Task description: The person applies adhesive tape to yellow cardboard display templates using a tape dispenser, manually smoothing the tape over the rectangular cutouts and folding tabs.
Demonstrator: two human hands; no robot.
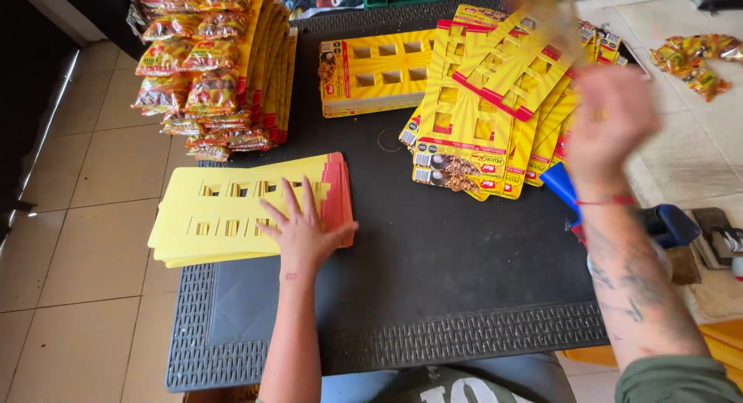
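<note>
My left hand point(303, 231) lies flat, fingers spread, on the right end of a stack of blank-side-up yellow cardboard cards point(220, 213) with rows of square cut-outs, at the left of a black rubber mat point(433, 256). My right hand point(611, 121) is raised over the mat's right side and blurred by motion. A blurred golden snack packet point(542, 12) streaks up from its fingers. Below it lies a fanned pile of printed yellow-and-red cards point(480, 109).
A stack of cards filled with snack packets point(209, 63) stands at the back left, beside a low stack of printed cards point(371, 70). Loose packets point(693, 63) lie on the white surface at right. A blue tool point(673, 221) sits by my right forearm. Tiled floor lies to the left.
</note>
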